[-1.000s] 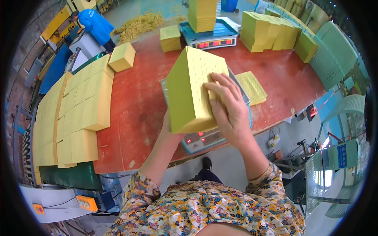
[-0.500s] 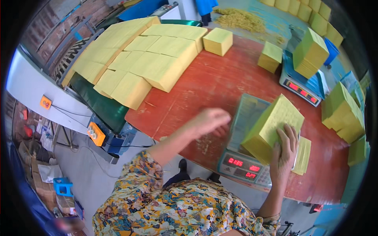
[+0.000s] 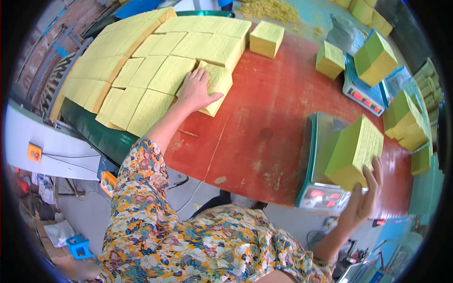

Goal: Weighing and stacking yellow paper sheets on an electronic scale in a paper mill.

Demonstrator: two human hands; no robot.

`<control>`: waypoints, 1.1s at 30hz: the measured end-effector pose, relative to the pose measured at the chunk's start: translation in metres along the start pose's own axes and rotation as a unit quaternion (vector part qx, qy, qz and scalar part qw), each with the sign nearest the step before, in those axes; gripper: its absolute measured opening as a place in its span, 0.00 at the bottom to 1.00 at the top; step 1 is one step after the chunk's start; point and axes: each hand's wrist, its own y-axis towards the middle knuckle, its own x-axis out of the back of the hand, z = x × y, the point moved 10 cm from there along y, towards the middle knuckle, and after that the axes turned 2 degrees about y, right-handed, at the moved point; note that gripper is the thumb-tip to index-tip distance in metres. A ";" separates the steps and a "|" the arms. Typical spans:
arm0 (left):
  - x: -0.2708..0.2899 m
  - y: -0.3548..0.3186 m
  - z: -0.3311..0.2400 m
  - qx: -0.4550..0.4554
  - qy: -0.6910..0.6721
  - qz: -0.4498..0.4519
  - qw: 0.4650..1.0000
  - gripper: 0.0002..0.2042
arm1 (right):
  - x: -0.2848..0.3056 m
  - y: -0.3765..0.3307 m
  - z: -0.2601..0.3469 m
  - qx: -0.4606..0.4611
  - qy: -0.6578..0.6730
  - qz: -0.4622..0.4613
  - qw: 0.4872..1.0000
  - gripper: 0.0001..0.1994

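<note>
Far to the left, my left hand [image 3: 194, 90] lies with outstretched fingers on a stack of yellow paper [image 3: 218, 81], its thumb spread to the right. That stack sits at a slant at the front right of a large block of yellow paper stacks [image 3: 158, 70]. On the right, a thick stack of yellow paper [image 3: 351, 153] rests on a digital scale [image 3: 307, 167] with red lit digits. My right hand [image 3: 362, 200] is at this stack's near right corner, fingers apart and not wrapped round it. Whether its fingertips touch the paper I cannot tell.
Single paper stacks [image 3: 267, 40] stand along the far side of the red table [image 3: 255, 127]. A second scale [image 3: 362, 98] carries another stack. More stacks [image 3: 409, 120] line the right edge. A dark green surface [image 3: 96, 122] lies below the big block.
My left hand has gone from beside the near scale to the paper stacks on the left. My right hand has slipped down from the stack's face to its near corner. The view has shifted.
</note>
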 end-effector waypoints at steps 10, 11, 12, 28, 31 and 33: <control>0.061 -0.138 -0.160 -0.424 -0.264 0.002 0.867 0.36 | -0.170 -0.007 0.085 0.080 0.126 0.222 0.964 0.21; 0.068 -0.153 -0.177 -0.461 -0.238 0.031 0.854 0.35 | -0.186 -0.009 0.079 0.095 0.124 0.252 0.955 0.22; 0.071 -0.167 -0.185 -0.494 -0.226 0.057 0.838 0.33 | -0.197 -0.008 0.062 0.089 0.116 0.251 0.957 0.22; -0.046 -0.330 -0.150 0.340 -0.826 0.204 0.401 0.28 | -0.185 -0.144 0.014 -0.122 0.121 0.383 0.908 0.29; -0.036 -0.323 -0.169 0.333 -0.828 0.153 0.425 0.27 | -0.174 -0.156 0.016 -0.104 0.155 0.368 0.911 0.29; -0.046 -0.340 -0.162 0.373 -0.817 0.125 0.421 0.26 | -0.171 -0.161 0.015 -0.108 0.174 0.439 0.875 0.30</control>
